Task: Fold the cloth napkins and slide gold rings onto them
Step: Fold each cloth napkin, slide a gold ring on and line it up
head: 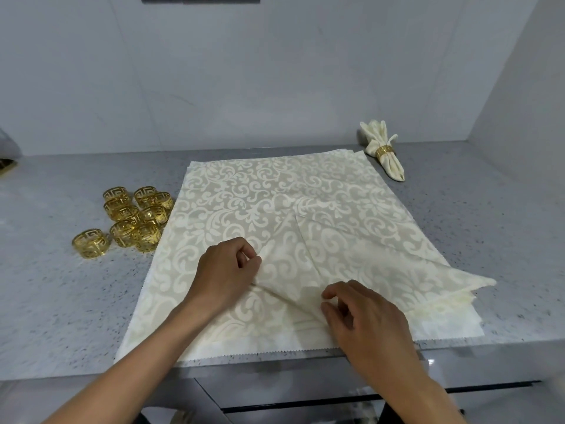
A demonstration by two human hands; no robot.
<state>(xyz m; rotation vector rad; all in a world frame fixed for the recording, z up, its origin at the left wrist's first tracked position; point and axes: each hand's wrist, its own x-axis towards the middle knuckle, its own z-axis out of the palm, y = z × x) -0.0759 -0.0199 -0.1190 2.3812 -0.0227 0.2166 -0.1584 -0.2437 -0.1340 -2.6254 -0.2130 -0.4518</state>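
Observation:
A stack of cream damask napkins (244, 203) lies flat on the grey counter. The top napkin is partly folded into a triangle (336, 255) whose tip points right. My left hand (227, 272) pinches the folded layer at its left edge. My right hand (367, 313) pinches the fold near the front, fingers curled on the cloth. Several gold cut-out rings (134, 217) sit in a cluster left of the napkins. One finished napkin (386, 162) with a gold ring (384, 151) round it lies at the back right.
The speckled grey counter (61, 301) ends at a front edge just below the napkins, with dark drawers (305, 393) beneath. A grey wall stands behind and another on the right. A dark object (6, 166) shows at the far left edge.

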